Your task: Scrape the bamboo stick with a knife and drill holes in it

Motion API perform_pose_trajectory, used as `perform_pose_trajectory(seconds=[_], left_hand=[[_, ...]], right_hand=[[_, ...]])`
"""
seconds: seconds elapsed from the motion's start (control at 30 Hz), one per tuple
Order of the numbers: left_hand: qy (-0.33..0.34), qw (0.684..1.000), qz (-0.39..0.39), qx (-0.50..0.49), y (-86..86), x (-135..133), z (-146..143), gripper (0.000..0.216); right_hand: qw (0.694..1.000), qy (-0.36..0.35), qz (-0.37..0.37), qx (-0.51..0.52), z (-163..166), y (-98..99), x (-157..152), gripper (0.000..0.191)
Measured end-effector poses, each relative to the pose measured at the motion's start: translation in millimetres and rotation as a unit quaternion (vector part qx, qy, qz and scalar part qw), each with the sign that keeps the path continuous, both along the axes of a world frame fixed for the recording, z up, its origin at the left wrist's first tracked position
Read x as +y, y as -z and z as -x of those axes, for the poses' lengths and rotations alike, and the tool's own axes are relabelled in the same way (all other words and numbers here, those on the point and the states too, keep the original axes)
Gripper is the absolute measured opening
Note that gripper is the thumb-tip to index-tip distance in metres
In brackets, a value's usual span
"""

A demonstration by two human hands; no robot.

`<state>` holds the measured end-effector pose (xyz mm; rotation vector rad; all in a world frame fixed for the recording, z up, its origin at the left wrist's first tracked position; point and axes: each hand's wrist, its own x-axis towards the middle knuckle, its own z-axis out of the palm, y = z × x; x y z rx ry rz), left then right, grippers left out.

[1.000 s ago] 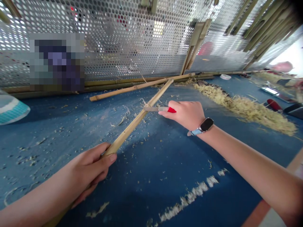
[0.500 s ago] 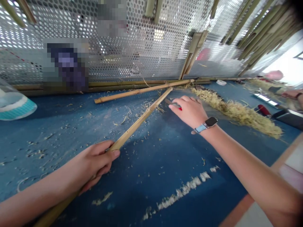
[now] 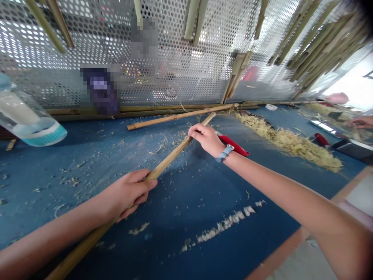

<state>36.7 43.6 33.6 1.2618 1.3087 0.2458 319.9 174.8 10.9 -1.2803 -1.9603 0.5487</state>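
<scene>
- The left hand [image 3: 128, 191] is gripping a long bamboo strip [image 3: 171, 157] in a narrow, closed hold, with the fingers wrapped around it.
- The right hand [image 3: 205, 139] is closing narrowly on the upper part of the same strip, with its fingers [image 3: 196, 131] curling over the bamboo.
- The strip is running diagonally above a blue table [image 3: 58, 163], from beyond the bottom of the view toward the far edge, and its tip is stopping just short of a second bamboo strip [image 3: 180, 116].
- A red handle [image 3: 234, 145] is showing just beyond the right wrist; whether the hand is holding it or it is lying on the table, the view does not settle.
- A smartwatch [image 3: 225, 153] with a pale blue strap is sitting on the right wrist.
- Bamboo shavings [image 3: 285, 142] are lying in a long heap toward the table's far right, and loose flecks are scattered across the surface.
- A perforated metal screen [image 3: 175, 58] is standing along the far edge, with bamboo strips [image 3: 309, 42] hanging against it.
- A clear plastic bottle [image 3: 27, 116] with a teal band is lying near the left edge.
- Another person's hand [image 3: 363, 122] is reaching in at the far right.
</scene>
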Motion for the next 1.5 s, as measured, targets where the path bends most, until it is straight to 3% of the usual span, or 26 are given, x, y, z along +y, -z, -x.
perform_pose_trajectory(seconds=[0.1,0.17,0.23,0.33,0.43,0.57,0.67,0.77,0.8,0.87,0.9,0.97,1.1,1.17,1.33,1.5], left_hand=[[0.005,1.0,-0.002,-0.001,-1.1,1.6,2.0,0.037],[0.008,1.0,0.001,-0.001,1.0,3.6,4.9,0.04],[0.012,1.0,0.006,0.0,4.3,5.6,7.6,0.043],[0.02,1.0,0.007,-0.003,7.6,7.8,9.2,0.045],[0.025,0.999,0.018,-0.021,7.3,9.4,8.5,0.047],[0.027,0.998,0.028,-0.044,4.5,11.9,8.8,0.041],[0.026,0.998,0.027,-0.051,3.6,13.6,10.7,0.035],[0.025,0.998,0.022,-0.054,4.2,14.3,12.6,0.033],[0.025,0.998,0.02,-0.053,4.4,14.2,13.0,0.033],[0.027,0.998,0.017,-0.046,4.4,13.5,13.1,0.033],[0.027,0.999,0.015,-0.042,4.1,12.9,12.9,0.032],[0.026,0.999,0.011,-0.033,2.8,11.5,11.7,0.032],[0.024,1.0,0.008,-0.019,-0.3,9.6,9.0,0.032],[0.022,1.0,0.012,-0.009,-1.3,9.1,8.1,0.032],[0.008,1.0,0.012,0.005,-1.8,9.6,6.4,0.036],[-0.001,0.999,0.034,-0.012,1.6,15.1,8.4,0.033]], right_hand=[[0.998,-0.002,-0.049,-0.03,-14.3,-15.4,-7.4,0.018],[0.986,-0.005,-0.101,-0.135,-39.4,-28.1,-14.8,0.024],[0.951,0.056,-0.131,-0.273,-73.9,-35.5,-22.4,0.032],[0.904,0.162,-0.034,-0.394,-119.6,-28.5,-31.8,0.046],[0.895,0.177,0.034,-0.409,-132.3,-6.3,-36.6,0.059],[0.902,0.198,0.012,-0.384,-115.3,7.6,-31.3,0.046],[0.907,0.222,0.011,-0.358,-102.0,-8.1,-31.6,0.038],[0.925,0.231,0.026,-0.3,-74.9,-31.6,-54.7,0.04],[0.938,0.216,0.037,-0.267,-60.6,-37.3,-67.0,0.043],[0.963,0.095,0.073,-0.241,-28.6,-42.9,-91.9,0.055],[0.963,0.042,0.08,-0.254,-13.9,-42.7,-101.6,0.06],[0.95,0.013,0.037,-0.309,5.9,-38.3,-110.7,0.06],[0.913,0.085,0.041,-0.397,4.6,-25.4,-96.1,0.05],[0.909,0.108,0.049,-0.4,-0.7,-22.3,-88.6,0.047],[0.938,-0.015,0.052,-0.341,1.1,-24.3,-83.9,0.055],[0.935,0.015,0.029,-0.352,4.9,-21.7,-77.1,0.055]])
